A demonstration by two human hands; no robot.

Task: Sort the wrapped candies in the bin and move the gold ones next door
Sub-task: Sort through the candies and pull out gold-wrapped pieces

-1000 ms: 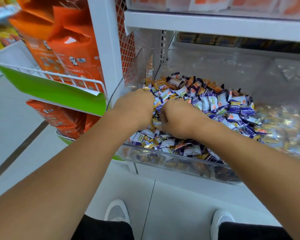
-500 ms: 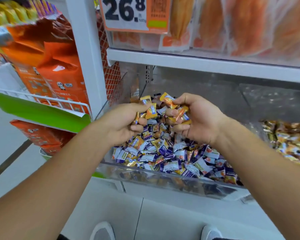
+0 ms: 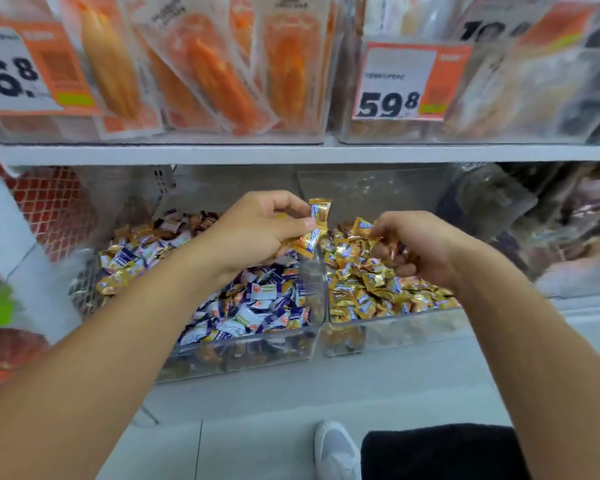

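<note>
Two clear bins stand side by side on the lower shelf. The left bin (image 3: 243,351) holds mixed purple-white and gold wrapped candies (image 3: 257,306). The right bin (image 3: 392,330) holds a pile of gold candies (image 3: 364,289). My left hand (image 3: 257,230) hovers over the divider between the bins and pinches a few gold candies (image 3: 317,221) in its fingertips. My right hand (image 3: 416,247) is above the right bin, fingers curled around more gold candies (image 3: 362,225), partly hidden in the palm.
A white shelf edge (image 3: 291,154) runs just above the hands. Clear boxes of orange snack packs (image 3: 205,74) with price tags (image 3: 409,81) stand on it. A white upright post (image 3: 11,237) and red mesh (image 3: 52,206) are at left. My shoe (image 3: 336,448) is on the floor below.
Both hands lifted out of the mixed bin with gold candies and shifted right. The right hand is over the gold bin and the left is at the divider. The view turned rightward.
</note>
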